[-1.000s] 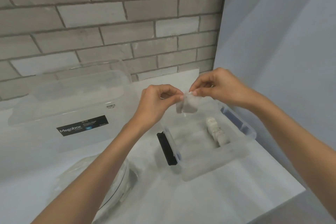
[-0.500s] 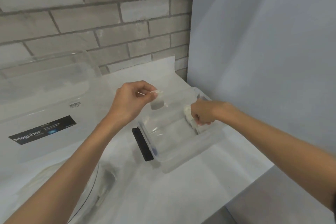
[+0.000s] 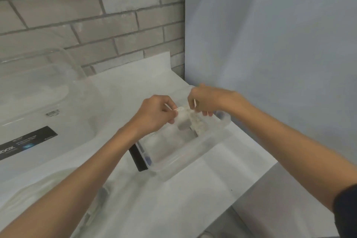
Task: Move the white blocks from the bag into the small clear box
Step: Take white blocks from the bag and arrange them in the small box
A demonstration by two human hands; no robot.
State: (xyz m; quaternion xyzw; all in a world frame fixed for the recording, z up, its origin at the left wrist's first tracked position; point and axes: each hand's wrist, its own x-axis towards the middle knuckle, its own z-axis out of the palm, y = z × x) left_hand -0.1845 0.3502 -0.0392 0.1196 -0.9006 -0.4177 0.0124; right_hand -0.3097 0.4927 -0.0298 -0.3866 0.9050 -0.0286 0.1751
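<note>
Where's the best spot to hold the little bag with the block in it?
Probably its top edge, pinched from above at both corners, as the left hand and right hand do: the bag is floppy, with the white block sagging at its bottom.

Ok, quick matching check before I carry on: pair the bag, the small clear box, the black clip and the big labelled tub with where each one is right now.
Things:
1. bag
2. small clear box
3. black clip
4. big labelled tub

Places:
A. on the table at the left, by the brick wall
B. on the left end of the small clear box
C. pinched between the left hand and the right hand
D. on the table beneath both hands

Pairs: 1-C, 2-D, 3-B, 4-A.
</note>
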